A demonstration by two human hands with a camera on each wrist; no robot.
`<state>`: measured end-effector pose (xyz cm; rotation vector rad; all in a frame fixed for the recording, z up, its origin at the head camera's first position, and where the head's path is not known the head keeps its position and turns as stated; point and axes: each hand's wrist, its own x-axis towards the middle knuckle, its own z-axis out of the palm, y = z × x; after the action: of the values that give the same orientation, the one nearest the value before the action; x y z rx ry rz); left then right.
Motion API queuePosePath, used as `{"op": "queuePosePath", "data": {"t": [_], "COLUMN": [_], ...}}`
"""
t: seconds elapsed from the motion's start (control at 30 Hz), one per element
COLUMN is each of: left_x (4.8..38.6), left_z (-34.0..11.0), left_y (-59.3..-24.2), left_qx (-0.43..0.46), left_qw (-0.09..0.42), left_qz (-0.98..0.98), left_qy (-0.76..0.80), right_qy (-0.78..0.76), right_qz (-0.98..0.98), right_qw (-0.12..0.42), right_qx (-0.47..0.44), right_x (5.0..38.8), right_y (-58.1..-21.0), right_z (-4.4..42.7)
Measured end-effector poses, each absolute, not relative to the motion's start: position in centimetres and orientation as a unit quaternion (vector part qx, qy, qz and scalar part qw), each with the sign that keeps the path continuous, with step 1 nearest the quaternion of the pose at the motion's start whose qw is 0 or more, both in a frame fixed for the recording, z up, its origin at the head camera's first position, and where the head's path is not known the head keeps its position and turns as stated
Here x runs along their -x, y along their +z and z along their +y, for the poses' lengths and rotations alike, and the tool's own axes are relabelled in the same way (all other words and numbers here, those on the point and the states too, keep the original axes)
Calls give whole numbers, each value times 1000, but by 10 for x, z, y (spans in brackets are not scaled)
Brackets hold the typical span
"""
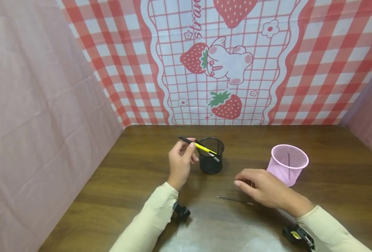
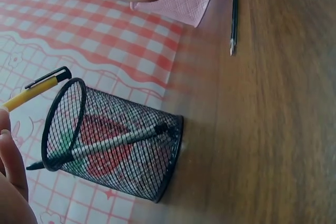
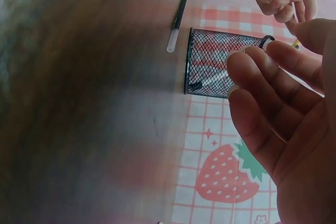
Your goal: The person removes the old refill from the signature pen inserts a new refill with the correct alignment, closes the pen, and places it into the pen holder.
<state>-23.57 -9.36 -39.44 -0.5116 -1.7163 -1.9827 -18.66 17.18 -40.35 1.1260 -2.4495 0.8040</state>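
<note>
My left hand (image 1: 180, 162) pinches a yellow and black pen (image 1: 201, 147), held slanted with its far end over the mouth of a black mesh pen holder (image 1: 211, 166). In the left wrist view, the pen's black clip end is by the holder's rim, and a second pen (image 2: 113, 142), pale with dark ends, leans inside. My right hand (image 1: 264, 187) hovers with loosely bent fingers and nothing between them. Just beside it, a thin dark pen refill (image 1: 233, 200) lies on the table. Behind that hand stands a pink mesh pen holder (image 1: 280, 169), partly hidden.
The brown wooden table (image 1: 135, 196) meets a red-and-white checked cloth (image 1: 123, 70) with strawberry prints at the back. A pale pink cloth (image 1: 41, 115) hangs along the left side. Each wrist carries a small black camera mount (image 1: 181, 211).
</note>
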Motion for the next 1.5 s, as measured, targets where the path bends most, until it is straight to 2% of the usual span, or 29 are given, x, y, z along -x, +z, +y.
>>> {"op": "queuePosePath", "data": {"t": [0.47, 0.97, 1.2, 1.5], "left_x": [242, 254, 236, 258], "left_z": [-94, -90, -89, -93], "left_y": [-391, -393, -370, -395], "left_qx": [160, 158, 137, 141], "left_qw": [233, 259, 252, 249], "left_qz": [-595, -609, -622, -708], "left_qy": [-753, -733, -729, -646], "right_qy": [278, 276, 269, 262], "right_qz": [-865, -867, -868, -868], "right_qw": [155, 140, 132, 128], "right_qx": [-388, -390, -395, -403], "right_x": [185, 185, 186, 186], "right_y": [-404, -404, -403, -405], "right_z": [172, 172, 172, 172]}}
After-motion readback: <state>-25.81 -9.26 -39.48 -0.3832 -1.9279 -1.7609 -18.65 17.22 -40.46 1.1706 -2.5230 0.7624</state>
